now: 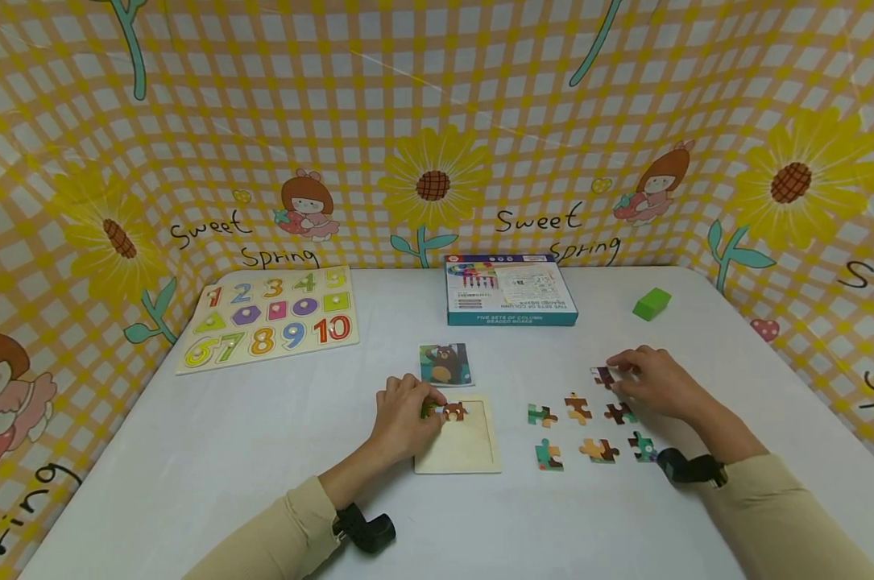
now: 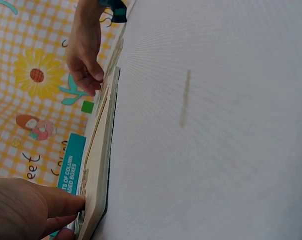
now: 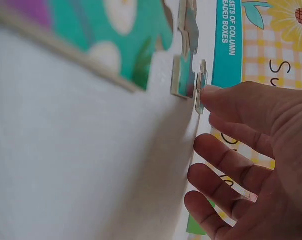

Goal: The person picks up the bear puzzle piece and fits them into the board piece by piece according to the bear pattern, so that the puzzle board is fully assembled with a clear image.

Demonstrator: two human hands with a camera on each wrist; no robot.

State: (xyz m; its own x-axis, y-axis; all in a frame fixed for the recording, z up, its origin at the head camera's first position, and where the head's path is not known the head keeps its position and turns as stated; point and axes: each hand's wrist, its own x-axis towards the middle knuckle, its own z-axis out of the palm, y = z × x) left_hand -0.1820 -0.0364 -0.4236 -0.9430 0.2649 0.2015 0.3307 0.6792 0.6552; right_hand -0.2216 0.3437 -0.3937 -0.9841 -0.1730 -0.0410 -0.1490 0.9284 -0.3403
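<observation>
Filling the far row of the tray [image 1: 457, 451] appears to be the step in hand; jigsaw at an early stage, 2 pieces in along the far edge, most of the floor bare. Left hand [image 1: 405, 415]: at the tray's far left corner, grip narrow, thumb and forefinger pinching the corner piece [image 1: 430, 409]. Cannot tell whether it sits flat. Bear-face piece [image 1: 455, 412] lies just right of it. Right hand [image 1: 654, 380]: well to the right, thumb and forefinger pinching the dark piece [image 1: 602, 376] at its right side, other fingers spread. Cannot tell whether that piece is clear of the table [image 1: 263, 451]. 6 loose pieces [image 1: 599, 449] lie nearer, in 2 rough rows. Card [image 1: 445, 365] lies just beyond the tray, bear picture up, probably the reference.

Judgement: next move calls for checking the dark piece against the card, carrying it left and turning it until its tabs match, with left fingers steadying the 2 placed.
</observation>
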